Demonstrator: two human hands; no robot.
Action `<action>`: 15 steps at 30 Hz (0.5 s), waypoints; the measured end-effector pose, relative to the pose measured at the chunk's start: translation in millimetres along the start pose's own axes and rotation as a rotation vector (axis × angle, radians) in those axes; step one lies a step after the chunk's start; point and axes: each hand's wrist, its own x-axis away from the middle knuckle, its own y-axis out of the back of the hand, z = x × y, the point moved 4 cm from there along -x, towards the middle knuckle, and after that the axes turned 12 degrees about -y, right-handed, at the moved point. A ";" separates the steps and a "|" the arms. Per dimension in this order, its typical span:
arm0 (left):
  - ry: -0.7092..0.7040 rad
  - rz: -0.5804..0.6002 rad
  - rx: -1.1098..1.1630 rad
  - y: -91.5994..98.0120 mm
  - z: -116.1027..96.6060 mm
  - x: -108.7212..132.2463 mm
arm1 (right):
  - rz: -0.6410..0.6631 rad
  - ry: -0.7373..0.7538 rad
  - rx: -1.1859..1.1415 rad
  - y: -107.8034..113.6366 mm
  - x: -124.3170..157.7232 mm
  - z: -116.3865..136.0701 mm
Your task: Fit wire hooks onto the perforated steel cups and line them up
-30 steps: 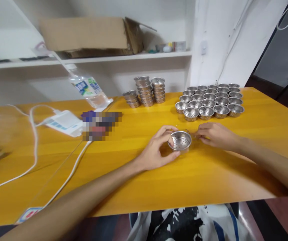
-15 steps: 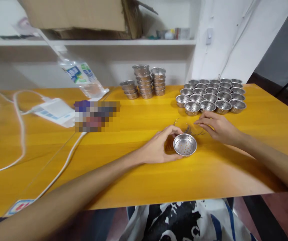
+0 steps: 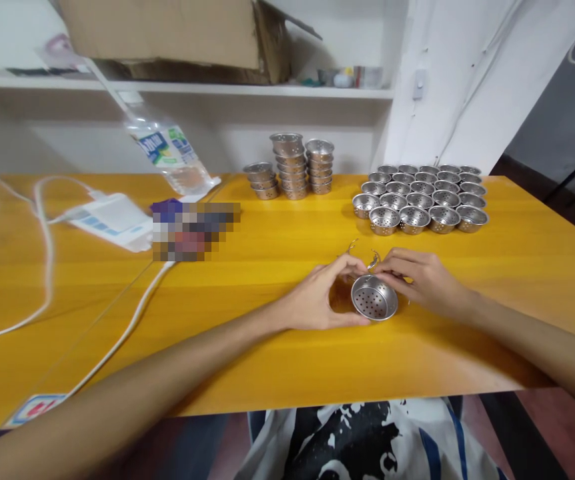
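My left hand (image 3: 322, 293) grips a small perforated metal cup (image 3: 375, 298) between thumb and fingers, its open mouth tilted toward me. At the cup's far right rim, the fingers of my right hand (image 3: 412, 277) are pinched together. Whatever lies between those fingertips is too small or hidden to make out. Just behind the cup, thin curved metal wires (image 3: 374, 259) lie on the table, partly covered by both hands.
Rows of similar cups (image 3: 414, 219) stand at the back right, and stacked cups (image 3: 291, 163) at back centre. A tilted plastic bottle (image 3: 172, 157), a white power bank-like box (image 3: 112, 220) and a white cable (image 3: 137, 320) occupy the left of the yellow table (image 3: 247, 373).
My right hand has moved left and toward me, from beside the wires to the cup's rim. The cup in my left hand has tilted more toward me.
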 end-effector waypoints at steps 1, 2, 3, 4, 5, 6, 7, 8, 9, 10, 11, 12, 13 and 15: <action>0.000 -0.003 -0.010 0.1 -0.7 -0.1 | -0.005 -0.020 -0.003 -0.4 -0.1 -1.4; -0.001 -0.005 -0.023 0.3 -1.3 -0.1 | -0.003 -0.038 -0.008 -1.1 -0.1 -2.7; -0.004 -0.006 -0.037 0.5 -1.8 -0.1 | 0.002 -0.051 -0.015 -2.0 -0.1 -3.7; -0.008 -0.005 -0.050 0.6 -2.1 0.0 | 0.005 -0.059 -0.026 -2.9 -0.1 -4.5; -0.012 -0.005 -0.061 0.9 -2.3 0.2 | 0.007 -0.060 -0.037 -3.8 0.0 -5.0; -0.018 -0.005 -0.073 1.1 -2.4 0.3 | 0.005 -0.059 -0.046 -4.6 0.2 -5.3; -0.024 -0.006 -0.085 1.3 -2.4 0.4 | 0.000 -0.059 -0.052 -5.3 0.3 -5.6; -0.028 -0.006 -0.100 1.6 -2.3 0.3 | -0.006 -0.059 -0.057 -5.9 0.4 -5.8; -0.034 -0.005 -0.114 1.8 -2.3 0.1 | -0.013 -0.063 -0.059 -6.4 0.4 -5.8; -0.043 0.000 -0.127 1.7 -2.5 -0.4 | -0.021 -0.065 -0.062 -6.9 0.5 -5.3; -0.062 0.011 -0.136 1.2 -3.1 -1.2 | -0.028 -0.069 -0.067 -7.4 0.5 -4.3; -0.088 0.026 -0.138 0.4 -3.9 -2.2 | -0.038 -0.078 -0.075 -7.8 0.4 -2.9; -0.116 0.044 -0.134 -0.7 -4.9 -3.2 | -0.045 -0.094 -0.088 -8.2 0.3 -1.3; -0.160 0.073 -0.119 -2.7 -6.2 -5.2 | -0.047 -0.170 -0.142 -8.8 -0.4 1.2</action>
